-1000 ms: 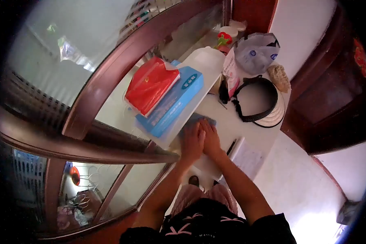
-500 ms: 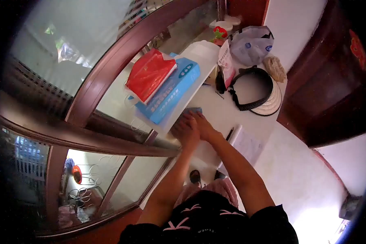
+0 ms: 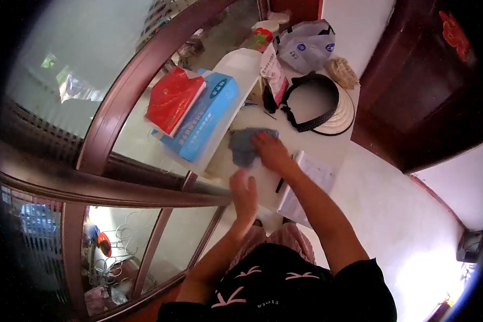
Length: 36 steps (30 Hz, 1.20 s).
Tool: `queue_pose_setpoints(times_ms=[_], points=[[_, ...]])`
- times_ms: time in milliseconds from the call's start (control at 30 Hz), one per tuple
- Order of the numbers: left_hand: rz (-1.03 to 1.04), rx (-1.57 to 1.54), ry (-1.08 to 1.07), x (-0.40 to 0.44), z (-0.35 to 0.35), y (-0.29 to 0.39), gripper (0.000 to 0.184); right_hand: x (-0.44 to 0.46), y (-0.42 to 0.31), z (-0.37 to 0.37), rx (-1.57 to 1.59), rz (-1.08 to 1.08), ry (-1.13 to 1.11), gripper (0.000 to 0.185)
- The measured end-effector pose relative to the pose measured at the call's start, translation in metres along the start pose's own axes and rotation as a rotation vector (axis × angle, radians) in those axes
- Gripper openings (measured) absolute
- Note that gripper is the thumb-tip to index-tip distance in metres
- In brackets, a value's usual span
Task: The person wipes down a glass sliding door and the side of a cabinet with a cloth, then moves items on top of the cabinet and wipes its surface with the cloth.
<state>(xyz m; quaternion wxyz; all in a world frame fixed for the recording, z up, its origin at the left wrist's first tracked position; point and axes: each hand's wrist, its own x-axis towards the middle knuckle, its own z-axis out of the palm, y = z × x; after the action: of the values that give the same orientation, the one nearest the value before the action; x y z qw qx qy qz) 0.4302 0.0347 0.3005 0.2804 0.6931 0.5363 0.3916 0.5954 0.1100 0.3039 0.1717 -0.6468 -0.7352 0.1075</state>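
Observation:
A grey-blue cloth (image 3: 243, 147) lies bunched on the white tabletop (image 3: 284, 138), beside the raised white shelf. My right hand (image 3: 272, 154) is on the cloth's right side, its fingers bent over the fabric. My left hand (image 3: 244, 194) is apart from the cloth, just below it at the table's near left edge. Its fingers are somewhat blurred but look apart, with nothing in them. A notebook or sheaf of papers (image 3: 312, 180) lies to the right of my right forearm, with a dark pen (image 3: 280, 185) by its left edge.
On the white shelf (image 3: 241, 61) rest a red packet (image 3: 174, 102) and a blue box (image 3: 206, 115). Further back are a sun visor (image 3: 341, 112), a pink-white packet (image 3: 273, 75) and a grey bag (image 3: 307, 47). A framed glass partition (image 3: 112, 115) borders the left side.
My left hand has come off my right hand and drawn back toward me. More of the cloth shows, under my right hand. The view has shifted slightly.

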Motion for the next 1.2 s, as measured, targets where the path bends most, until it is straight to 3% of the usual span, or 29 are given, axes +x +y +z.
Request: queue_pose_setpoints(times_ms=[33, 100, 167, 233, 367, 433, 533, 567, 667, 767, 867, 1067, 1200], points=[[0.137, 0.133, 0.001, -0.006, -0.002, 0.004, 0.040, 0.010, 0.010, -0.002, -0.014, -0.011, 0.016, 0.056], [0.081, 0.299, -0.291, -0.015, 0.007, 0.028, 0.044, 0.028, 0.026, -0.007, 0.054, -0.021, -0.141, 0.055], [0.106, 0.391, -0.396, -0.020, 0.016, 0.050, 0.046, 0.031, 0.039, 0.001, 0.087, -0.044, -0.209, 0.054], [0.218, 0.418, -0.306, -0.016, 0.026, 0.062, 0.045, 0.029, 0.049, 0.018, 0.062, -0.076, -0.103, 0.052], [0.107, 0.453, -0.407, -0.009, 0.046, 0.046, 0.039, 0.029, 0.053, 0.005, 0.274, -0.022, -0.053, 0.046], [0.033, 0.431, -0.426, -0.007, 0.045, 0.035, 0.035, 0.026, 0.058, -0.007, 0.234, 0.044, 0.007, 0.042], [-0.098, 0.409, -0.417, -0.006, 0.017, 0.033, 0.034, 0.013, 0.082, -0.021, 0.245, 0.059, 0.072, 0.043], [-0.029, 0.360, -0.242, -0.014, 0.015, 0.015, 0.033, 0.008, 0.090, -0.023, 0.258, 0.051, 0.088, 0.045], [-0.191, 0.140, -0.258, 0.000, 0.004, -0.039, 0.035, -0.005, 0.094, -0.032, 0.317, 0.060, 0.086, 0.049], [-0.214, 0.112, -0.072, 0.033, -0.006, -0.031, 0.032, -0.008, 0.083, -0.034, 0.276, 0.106, 0.069, 0.051], [0.046, 0.357, 0.050, 0.063, -0.006, -0.026, 0.029, -0.014, 0.080, -0.028, 0.168, 0.049, 0.083, 0.054], [-0.041, 0.633, -0.004, 0.095, -0.005, -0.030, 0.024, -0.036, 0.081, -0.025, 0.163, -0.005, 0.205, 0.055], [-0.091, 0.641, 0.041, 0.091, -0.002, -0.025, 0.027, -0.058, 0.077, -0.023, 0.191, 0.062, 0.209, 0.043]])
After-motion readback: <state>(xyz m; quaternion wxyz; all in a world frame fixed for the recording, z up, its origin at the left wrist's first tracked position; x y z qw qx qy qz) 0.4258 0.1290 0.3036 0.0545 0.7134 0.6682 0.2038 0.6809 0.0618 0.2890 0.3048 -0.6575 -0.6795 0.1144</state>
